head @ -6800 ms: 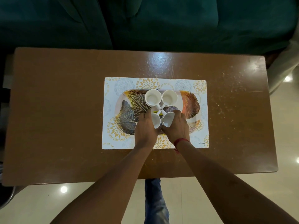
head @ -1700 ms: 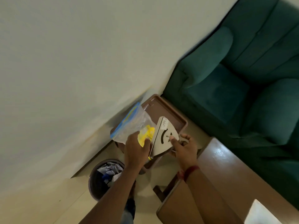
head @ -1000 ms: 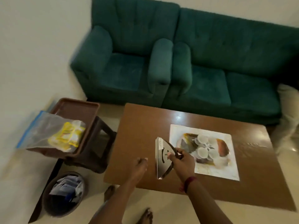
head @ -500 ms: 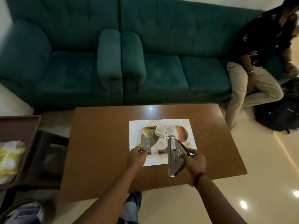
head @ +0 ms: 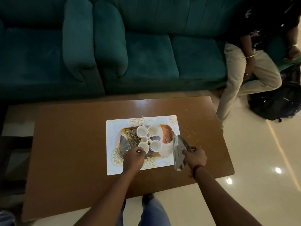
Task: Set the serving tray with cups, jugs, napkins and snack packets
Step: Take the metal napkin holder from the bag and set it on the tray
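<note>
Tray edge hidden beneath left hand.

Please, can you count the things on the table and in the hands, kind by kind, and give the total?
White cups: 4
Serving tray: 1
Placemat: 1
Metal napkin holder, held in the right hand: 1
Total: 7

cups crowd tray centre, right end bare, napkin holder alongside
</note>
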